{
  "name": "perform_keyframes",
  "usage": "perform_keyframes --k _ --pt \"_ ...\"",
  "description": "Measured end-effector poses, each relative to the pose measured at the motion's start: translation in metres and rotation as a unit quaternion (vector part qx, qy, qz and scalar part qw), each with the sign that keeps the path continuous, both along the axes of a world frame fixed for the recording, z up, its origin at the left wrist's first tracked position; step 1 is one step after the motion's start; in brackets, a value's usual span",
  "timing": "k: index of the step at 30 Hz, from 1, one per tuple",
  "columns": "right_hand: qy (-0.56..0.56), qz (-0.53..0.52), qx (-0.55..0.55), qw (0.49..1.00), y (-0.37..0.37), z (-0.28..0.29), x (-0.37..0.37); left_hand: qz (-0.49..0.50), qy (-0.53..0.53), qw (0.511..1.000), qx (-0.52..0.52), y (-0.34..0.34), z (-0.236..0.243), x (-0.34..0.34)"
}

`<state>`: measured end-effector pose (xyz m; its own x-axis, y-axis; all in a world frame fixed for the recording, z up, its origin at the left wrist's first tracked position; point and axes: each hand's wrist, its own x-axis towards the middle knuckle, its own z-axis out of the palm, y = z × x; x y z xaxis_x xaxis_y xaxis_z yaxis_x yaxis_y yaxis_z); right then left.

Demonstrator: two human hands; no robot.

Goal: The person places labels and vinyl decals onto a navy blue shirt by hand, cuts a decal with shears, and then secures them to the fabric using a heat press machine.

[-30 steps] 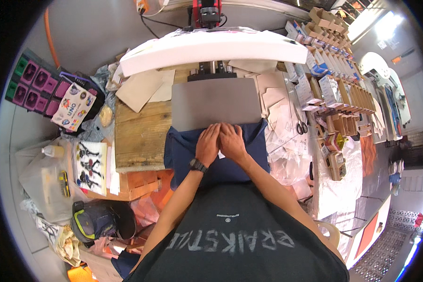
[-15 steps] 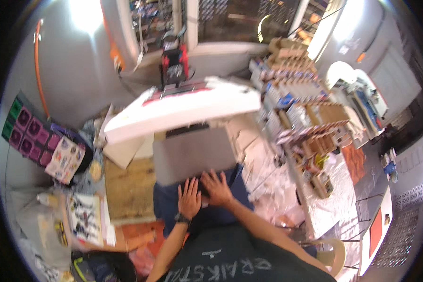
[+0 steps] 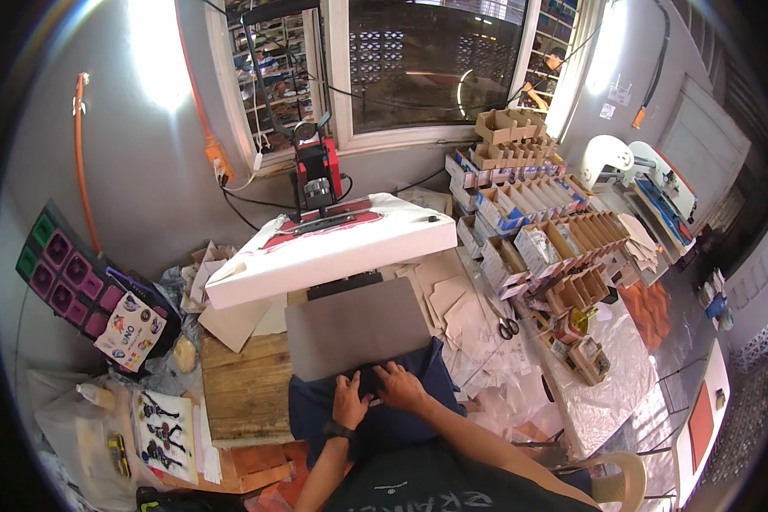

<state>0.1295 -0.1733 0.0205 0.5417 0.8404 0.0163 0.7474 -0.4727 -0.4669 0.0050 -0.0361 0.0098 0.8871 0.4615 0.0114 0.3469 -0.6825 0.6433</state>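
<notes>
Across the near end of the grey plate (image 3: 355, 322), navy cloth (image 3: 315, 406) is draping; the left hand (image 3: 348, 401) and right hand (image 3: 404, 390) are touching it close together, grip unclear; rightward, black scissors (image 3: 508, 328) are lying near papers (image 3: 454, 309).

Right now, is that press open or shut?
Open: the white top stands apart from the grey plate, whose surface shows, with blue cloth at its near edge.
</notes>
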Motion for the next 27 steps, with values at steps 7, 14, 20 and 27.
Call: perform_keyframes --k 7,14,20,27 --pt "0.086 0.05 -0.011 0.995 -0.006 -0.028 0.038 -0.073 -0.023 0.996 -0.045 0.029 -0.003 0.002" --pt "0.186 0.031 0.04 0.981 -0.012 0.012 0.028 -0.061 -0.04 0.994 -0.085 0.015 0.0 -0.017" --pt "0.175 -0.031 0.139 0.974 -0.037 -0.004 0.021 -0.034 -0.114 0.992 -0.046 -0.006 -0.001 -0.013" --pt "0.118 -0.03 0.209 0.97 -0.036 -0.001 0.008 -0.011 -0.135 0.988 -0.081 0.008 -0.01 0.002"
